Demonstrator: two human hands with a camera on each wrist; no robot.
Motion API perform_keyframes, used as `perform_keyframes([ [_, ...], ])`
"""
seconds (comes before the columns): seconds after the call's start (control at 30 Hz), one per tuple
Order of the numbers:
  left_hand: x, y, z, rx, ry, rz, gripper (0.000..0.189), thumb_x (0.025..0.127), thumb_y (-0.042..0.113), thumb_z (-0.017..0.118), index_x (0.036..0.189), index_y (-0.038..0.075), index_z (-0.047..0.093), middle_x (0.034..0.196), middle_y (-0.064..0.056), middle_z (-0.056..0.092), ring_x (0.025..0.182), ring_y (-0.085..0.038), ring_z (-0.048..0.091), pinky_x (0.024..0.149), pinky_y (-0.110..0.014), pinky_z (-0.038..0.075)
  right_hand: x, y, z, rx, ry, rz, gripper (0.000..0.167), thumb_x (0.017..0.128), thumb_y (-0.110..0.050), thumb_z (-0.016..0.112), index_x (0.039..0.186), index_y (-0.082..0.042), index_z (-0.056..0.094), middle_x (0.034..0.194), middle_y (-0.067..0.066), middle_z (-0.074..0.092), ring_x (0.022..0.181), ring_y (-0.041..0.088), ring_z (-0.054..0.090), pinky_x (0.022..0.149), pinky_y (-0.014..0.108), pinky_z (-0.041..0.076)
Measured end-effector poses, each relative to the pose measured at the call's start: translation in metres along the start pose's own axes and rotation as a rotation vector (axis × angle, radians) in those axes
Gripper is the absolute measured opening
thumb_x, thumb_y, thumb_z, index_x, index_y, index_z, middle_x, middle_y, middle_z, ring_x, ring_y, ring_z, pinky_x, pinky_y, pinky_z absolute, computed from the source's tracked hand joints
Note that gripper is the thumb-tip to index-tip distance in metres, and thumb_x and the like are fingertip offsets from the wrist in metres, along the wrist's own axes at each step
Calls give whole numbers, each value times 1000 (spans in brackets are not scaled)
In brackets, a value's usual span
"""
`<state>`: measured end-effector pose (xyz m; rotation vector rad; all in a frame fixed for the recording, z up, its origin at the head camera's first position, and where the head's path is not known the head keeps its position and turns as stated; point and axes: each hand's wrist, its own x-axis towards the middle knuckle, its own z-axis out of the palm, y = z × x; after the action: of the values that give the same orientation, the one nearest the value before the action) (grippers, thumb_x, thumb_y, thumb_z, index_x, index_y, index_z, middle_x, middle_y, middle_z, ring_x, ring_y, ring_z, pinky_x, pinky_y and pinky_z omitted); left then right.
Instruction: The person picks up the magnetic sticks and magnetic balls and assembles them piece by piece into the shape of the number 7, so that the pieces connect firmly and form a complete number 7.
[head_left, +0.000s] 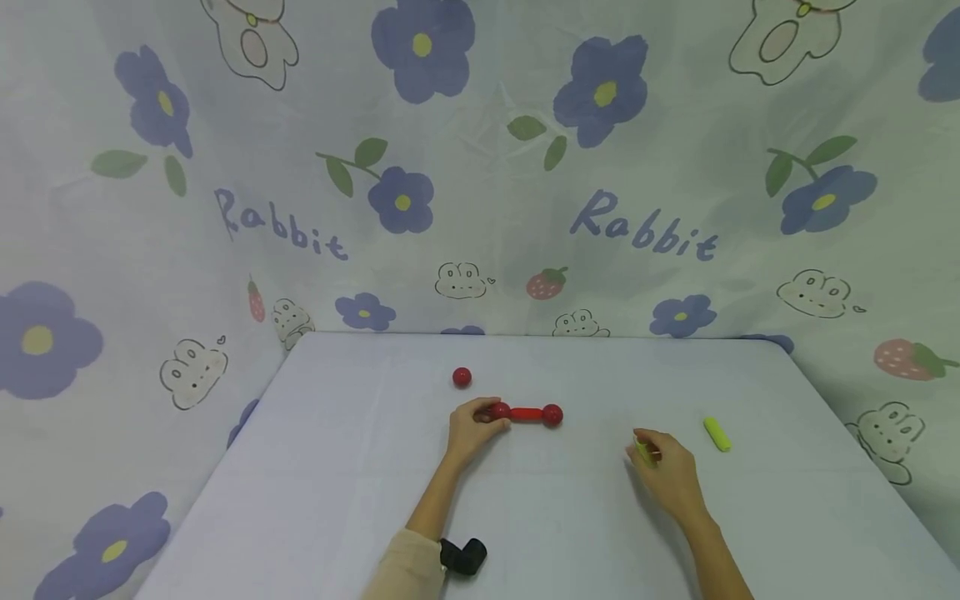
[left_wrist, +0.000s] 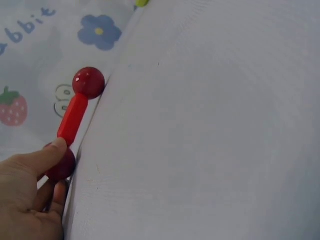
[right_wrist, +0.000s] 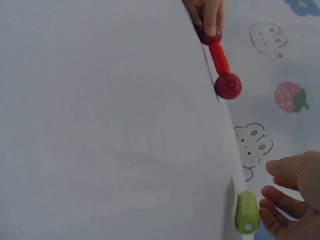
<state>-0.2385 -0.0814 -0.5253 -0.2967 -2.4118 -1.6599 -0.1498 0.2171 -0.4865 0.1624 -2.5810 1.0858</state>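
Two red balls joined by a short red rod (head_left: 527,414) form a dumbbell shape on the white table. My left hand (head_left: 474,429) pinches its left ball (left_wrist: 62,165) between thumb and fingers; the right ball (head_left: 552,415) is uncovered. Farther right, my right hand (head_left: 667,475) is low over the table. A yellow-green rod (right_wrist: 248,212) lies right at its fingertips, with a pale dot on the end facing the wrist camera. In the right wrist view the thumb stands apart from this rod. From the head, the hand partly hides it.
A loose red ball (head_left: 462,377) sits behind my left hand. To the right of my right hand lies another yellow-green rod (head_left: 717,434). A patterned curtain (head_left: 495,183) hangs behind the white table (head_left: 360,492). A black device (head_left: 463,557) is strapped at the left wrist.
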Motion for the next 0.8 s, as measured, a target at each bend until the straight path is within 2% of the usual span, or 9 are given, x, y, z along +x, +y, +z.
perform_keyframes([
  [0.2,-1,3,0,0,-4,14,39,73,8,79,109,-3,67,101,-16,69,87,-26,64,76,-30,54,-3,7,-15,-63,12,57,30,83,-2,66,109,12,61,97,23,64,86,35,60,72,46,52],
  [0.33,-1,4,0,2,-3,-17,39,74,9,79,110,0,68,102,-14,69,87,-24,63,77,-28,53,-4,11,-21,-96,-62,150,37,84,-9,66,113,13,58,99,26,63,87,38,61,72,48,51],
  [0.47,-1,4,0,4,-3,-19,39,73,8,79,109,0,68,101,-14,69,87,-24,63,76,-28,53,-4,17,-22,-123,-150,199,43,84,-14,68,112,16,57,93,25,64,85,38,62,72,45,53],
  [0.67,-1,4,1,13,-4,-23,39,74,10,79,109,0,68,101,-14,69,86,-24,63,75,-25,53,-3,21,-21,-136,-184,222,42,82,-15,70,106,18,58,85,20,65,82,36,62,67,42,54],
  [0.8,-2,4,0,25,-8,-24,39,75,12,79,110,1,67,101,-13,68,85,-23,62,74,-22,51,-2,20,-22,-137,-205,247,41,81,-13,69,106,17,59,87,23,65,81,37,63,65,41,54],
])
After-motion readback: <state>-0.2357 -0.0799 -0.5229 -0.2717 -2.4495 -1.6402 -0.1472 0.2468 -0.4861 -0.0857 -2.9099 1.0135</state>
